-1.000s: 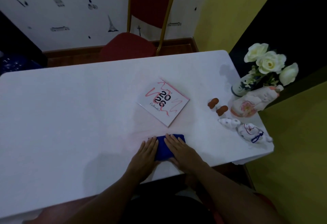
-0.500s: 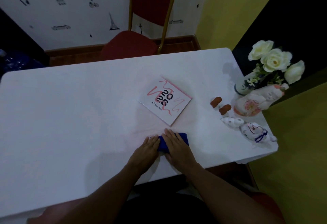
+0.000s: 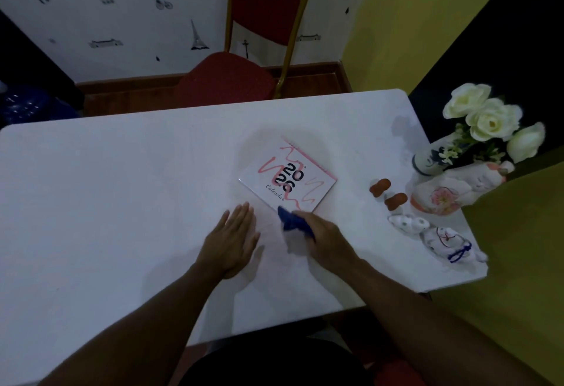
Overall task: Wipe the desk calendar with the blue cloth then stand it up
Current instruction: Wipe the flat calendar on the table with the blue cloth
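A white desk calendar (image 3: pixel 288 176) with pink squiggles and "2026 Calendar" printed on it lies flat on the white table (image 3: pixel 122 196), turned at an angle. My right hand (image 3: pixel 323 233) grips the bunched blue cloth (image 3: pixel 290 221) just off the calendar's near corner, the cloth's tip touching that edge. Left of the cloth, my left hand (image 3: pixel 232 239) rests flat on the table with fingers spread, holding nothing.
At the table's right edge stand a vase of white flowers (image 3: pixel 485 129), a ceramic cat dish (image 3: pixel 451 190), two small brown pieces (image 3: pixel 387 193) and two white figurines (image 3: pixel 436 233). A red chair (image 3: pixel 244 74) sits behind the table's far edge.
My right hand has closed on the blue cloth, lifted it and carried it forward to the calendar's near corner. My left hand has come off the cloth and lies flat beside it.
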A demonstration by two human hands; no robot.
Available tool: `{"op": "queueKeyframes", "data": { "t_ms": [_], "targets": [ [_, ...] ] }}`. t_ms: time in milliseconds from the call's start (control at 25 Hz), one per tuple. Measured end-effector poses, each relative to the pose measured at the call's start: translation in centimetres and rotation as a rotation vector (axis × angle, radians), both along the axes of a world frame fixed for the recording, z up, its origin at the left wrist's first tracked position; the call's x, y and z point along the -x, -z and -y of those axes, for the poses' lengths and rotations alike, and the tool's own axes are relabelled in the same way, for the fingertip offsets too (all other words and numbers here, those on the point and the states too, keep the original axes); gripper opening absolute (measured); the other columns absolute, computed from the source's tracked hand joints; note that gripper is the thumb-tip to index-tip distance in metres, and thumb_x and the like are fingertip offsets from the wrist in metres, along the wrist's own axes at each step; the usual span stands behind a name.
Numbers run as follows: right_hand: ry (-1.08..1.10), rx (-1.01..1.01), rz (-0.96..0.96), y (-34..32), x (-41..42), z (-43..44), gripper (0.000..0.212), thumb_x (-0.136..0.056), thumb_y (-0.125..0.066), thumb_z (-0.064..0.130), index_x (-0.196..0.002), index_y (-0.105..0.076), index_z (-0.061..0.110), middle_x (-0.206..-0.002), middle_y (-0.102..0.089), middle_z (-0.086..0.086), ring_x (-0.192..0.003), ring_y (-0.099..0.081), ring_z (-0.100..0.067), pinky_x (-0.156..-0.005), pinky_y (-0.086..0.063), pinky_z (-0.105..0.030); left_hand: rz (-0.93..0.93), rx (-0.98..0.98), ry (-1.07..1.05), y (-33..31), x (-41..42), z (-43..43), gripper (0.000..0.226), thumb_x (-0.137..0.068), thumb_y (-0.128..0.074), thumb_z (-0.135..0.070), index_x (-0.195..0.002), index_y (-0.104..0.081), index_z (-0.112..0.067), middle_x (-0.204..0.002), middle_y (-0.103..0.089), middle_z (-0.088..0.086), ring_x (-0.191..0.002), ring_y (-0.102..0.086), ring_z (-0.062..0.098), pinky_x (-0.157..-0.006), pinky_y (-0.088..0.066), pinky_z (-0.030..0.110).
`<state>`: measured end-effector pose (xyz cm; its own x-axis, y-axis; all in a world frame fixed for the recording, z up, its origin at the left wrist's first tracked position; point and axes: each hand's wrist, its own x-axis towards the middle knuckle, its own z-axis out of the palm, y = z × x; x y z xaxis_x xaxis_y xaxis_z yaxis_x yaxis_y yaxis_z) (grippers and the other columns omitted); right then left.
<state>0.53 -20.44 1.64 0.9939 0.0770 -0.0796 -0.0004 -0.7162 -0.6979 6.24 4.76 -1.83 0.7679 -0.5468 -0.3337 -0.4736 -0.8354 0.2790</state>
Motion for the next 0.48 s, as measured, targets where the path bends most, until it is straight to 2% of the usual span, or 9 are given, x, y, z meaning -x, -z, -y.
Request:
{"op": "queueKeyframes", "data": {
  "t_ms": [120,240,320,480],
  "targets": [
    [0.185,-0.042,0.022,-1.2,-4.6,1.1,0.047,-0.09,-0.058,-0.009,-0.134,-0.062,0.007,-0.119,-0.074,-0.011,-0.106,-0.069,-0.027,-0.095,-0.055,-0.036,0.022,-0.008,-0.016,0.1,-3.4,1.2,0.081,-0.1,0.009,-0.052,-0.167,-0.007,-0.01,-0.176,-0.002,0.009,-0.164,0.002,0.022,-0.134,0.0,0.041],
    [0.336,-0.066,0.039,-1.2,-9.0,2.0,0.048,-0.09,-0.054,-0.009,-0.132,-0.063,0.012,-0.108,-0.074,-0.003,-0.097,-0.07,-0.027,-0.082,-0.053,-0.031,0.031,-0.053,-0.04,0.9,-6.1,2.1,0.069,-0.108,-0.006,-0.044,-0.167,-0.002,-0.008,-0.176,0.001,0.012,-0.165,0.003,0.026,-0.134,-0.003,0.044],
    [0.435,-0.099,0.002,-0.6,-11.7,2.4,0.047,-0.093,-0.052,-0.007,-0.134,-0.061,0.013,-0.105,-0.071,-0.001,-0.096,-0.07,-0.029,-0.079,-0.053,-0.031,0.035,-0.063,-0.064,1.6,-7.6,2.5,0.068,-0.11,-0.012,-0.042,-0.167,-0.004,-0.005,-0.176,0.001,0.015,-0.164,0.001,0.029,-0.134,-0.005,0.045],
    [0.561,-0.105,-0.064,1.6,-15.5,1.9,0.046,-0.099,-0.053,0.0,-0.143,-0.056,0.013,-0.123,-0.071,-0.011,-0.11,-0.068,-0.031,-0.096,-0.058,-0.044,0.067,0.009,-0.112,3.6,-8.8,2.6,0.071,-0.109,-0.021,-0.043,-0.166,-0.012,-0.001,-0.175,-0.007,0.017,-0.164,-0.009,0.033,-0.133,-0.015,0.049]
  ]
}}
